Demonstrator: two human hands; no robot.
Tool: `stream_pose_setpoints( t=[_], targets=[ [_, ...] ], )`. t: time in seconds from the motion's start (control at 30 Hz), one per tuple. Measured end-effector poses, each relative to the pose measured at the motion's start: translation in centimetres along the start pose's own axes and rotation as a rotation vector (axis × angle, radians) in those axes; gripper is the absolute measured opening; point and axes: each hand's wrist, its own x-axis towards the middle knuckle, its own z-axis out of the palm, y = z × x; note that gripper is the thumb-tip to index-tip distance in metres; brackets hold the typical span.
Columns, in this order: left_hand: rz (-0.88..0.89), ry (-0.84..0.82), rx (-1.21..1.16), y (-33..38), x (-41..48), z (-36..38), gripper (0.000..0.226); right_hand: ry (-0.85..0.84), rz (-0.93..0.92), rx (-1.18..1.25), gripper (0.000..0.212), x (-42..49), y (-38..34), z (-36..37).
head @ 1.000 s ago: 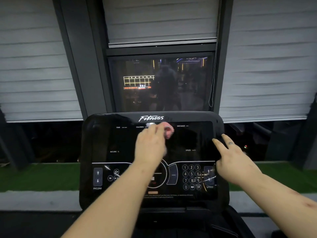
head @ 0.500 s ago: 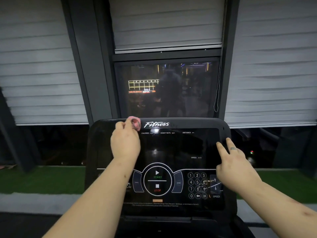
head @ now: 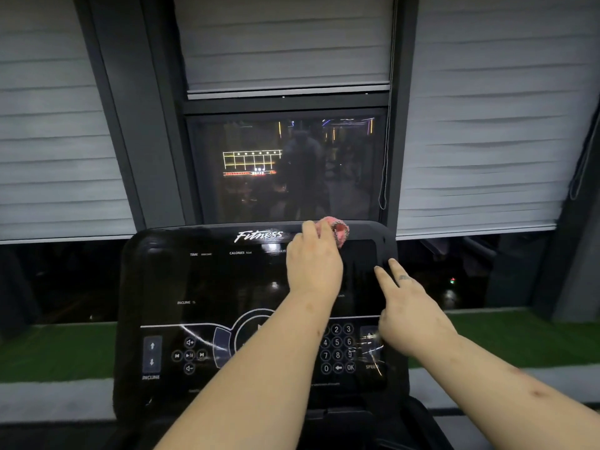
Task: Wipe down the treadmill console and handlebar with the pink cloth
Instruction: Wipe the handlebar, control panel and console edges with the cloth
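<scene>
The black glossy treadmill console fills the lower middle of the head view, with "Fitness" printed along its top. My left hand grips the bunched pink cloth against the console's top right edge. My right hand rests on the right side of the console with two fingers straight, just above the speed buttons. No handlebar shows.
A number keypad and incline buttons sit along the console's lower band. Behind it are a dark window, grey blinds on both sides, a blind cord, and a strip of green turf.
My left hand swept the cloth from the console's upper middle to the top left edge, then across to the top right edge. My right hand stayed on the right side.
</scene>
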Motion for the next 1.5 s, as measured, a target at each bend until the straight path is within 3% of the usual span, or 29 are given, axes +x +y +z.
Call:
stream_pose_setpoints(
  t=[0.2,0.33,0.47,0.6,0.73,0.9,1.1,1.5],
  targets=[
    [0.155,-0.085,0.008,5.6,-1.0,1.2,0.045,-0.032,-0.009,0.084,0.088,-0.5,2.3,-0.1],
    [0.238,-0.111,0.007,4.8,-0.7,0.7,0.048,-0.069,-0.014,0.088,0.085,-1.0,3.4,-0.1],
    [0.137,-0.087,0.061,-0.4,0.5,-0.8,0.055,-0.089,-0.008,0.114,0.084,-1.1,3.6,-0.2],
    [-0.041,-0.017,0.034,-5.1,1.2,-2.2,0.037,-0.111,-0.009,0.141,0.086,-1.0,3.7,-0.5],
    [-0.129,0.039,0.018,-4.1,1.5,-0.9,0.031,-0.129,0.005,0.198,0.090,-1.2,3.7,-0.9],
    [0.040,0.024,0.009,2.6,1.2,1.0,0.034,-0.148,0.067,0.320,0.099,-1.2,4.4,-1.2],
    [0.248,-0.116,0.025,8.9,-0.4,2.1,0.040,-0.126,0.098,0.339,0.099,-1.8,5.8,-1.5],
    [0.646,-0.260,0.041,4.2,-15.7,5.0,0.053,-0.158,0.129,0.334,0.093,-2.9,6.7,-0.4]
  ],
)
